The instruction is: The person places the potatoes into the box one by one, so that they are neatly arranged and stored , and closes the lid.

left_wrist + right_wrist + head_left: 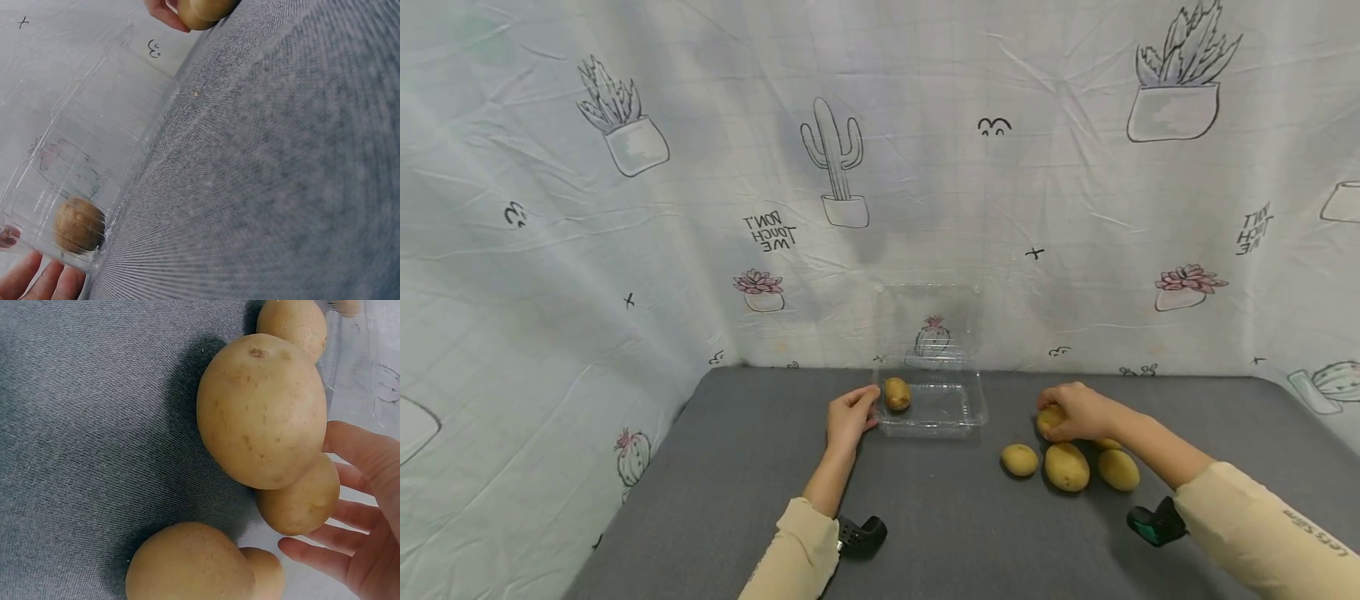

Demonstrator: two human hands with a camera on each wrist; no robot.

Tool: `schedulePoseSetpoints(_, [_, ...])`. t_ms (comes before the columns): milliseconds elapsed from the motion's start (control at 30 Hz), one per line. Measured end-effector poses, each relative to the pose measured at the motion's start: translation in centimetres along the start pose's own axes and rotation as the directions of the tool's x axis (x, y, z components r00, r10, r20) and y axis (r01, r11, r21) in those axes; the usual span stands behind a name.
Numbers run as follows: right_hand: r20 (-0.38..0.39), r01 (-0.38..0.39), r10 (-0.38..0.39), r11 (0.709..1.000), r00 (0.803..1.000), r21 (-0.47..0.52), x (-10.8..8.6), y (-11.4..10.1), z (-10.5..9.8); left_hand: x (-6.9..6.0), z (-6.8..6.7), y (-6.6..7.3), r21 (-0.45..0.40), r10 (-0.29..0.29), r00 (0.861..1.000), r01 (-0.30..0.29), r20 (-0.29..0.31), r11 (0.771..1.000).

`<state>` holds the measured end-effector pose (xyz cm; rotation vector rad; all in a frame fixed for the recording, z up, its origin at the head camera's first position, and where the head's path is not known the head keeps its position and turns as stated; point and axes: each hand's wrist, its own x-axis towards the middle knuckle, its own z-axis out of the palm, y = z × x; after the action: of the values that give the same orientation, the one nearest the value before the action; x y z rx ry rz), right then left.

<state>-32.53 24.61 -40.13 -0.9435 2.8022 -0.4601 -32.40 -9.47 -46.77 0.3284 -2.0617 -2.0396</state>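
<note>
Right hand [1081,412] grasping potato [1048,422] — four other potatoes [1067,467] crowding close; left hand [848,419] gripping clear container [938,404].

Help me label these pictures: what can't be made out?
Head view: part of the gripped potato, behind the right hand.
Head view: part of another potato, behind the right forearm.
Left wrist view: most of the left hand, cut off by the edges.
Right wrist view: one end of the lower large potato, cut off by the bottom edge.
</note>
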Motion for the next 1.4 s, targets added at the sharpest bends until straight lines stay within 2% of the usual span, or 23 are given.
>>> schedulePoseSetpoints(333, [0.005, -0.004, 0.004, 1.000, 1.000, -0.005, 0.1, -0.3, 0.1, -0.2, -0.1, -0.1, -0.004, 0.004, 1.000, -0.004, 0.012, 1.000])
schedulePoseSetpoints(467, [0.003, -0.026, 0.026, 0.999, 1.000, -0.019, 0.1, -0.4, 0.2, -0.2, -0.1, -0.2, -0.009, 0.008, 1.000, -0.008, 0.012, 1.000])
schedulePoseSetpoints(700, [0.019, -0.106, 0.106, 0.994, 0.994, 0.020, 0.1, -0.6, 0.2, -0.1, -0.1, -0.2, -0.012, 0.001, 1.000, -0.001, 0.012, 1.000])
schedulePoseSetpoints(800, [0.016, -0.115, 0.115, 0.993, 0.993, 0.019, 0.1, -0.5, 0.1, 0.0, -0.1, -0.2, -0.010, -0.002, 1.000, 0.002, 0.010, 1.000])
schedulePoseSetpoints(1133, [-0.035, -0.029, 0.029, 1.000, 0.999, -0.002, 0.7, 0.0, -0.4, 0.3, 0.0, -0.2, -0.012, -0.007, 1.000, 0.007, 0.009, 1.000])
schedulePoseSetpoints(1400, [-0.029, 0.017, -0.017, 1.000, 0.999, -0.020, 1.3, -0.8, -0.8, 0.3, 0.0, -0.1, -0.005, -0.006, 1.000, 0.006, 0.016, 1.000])
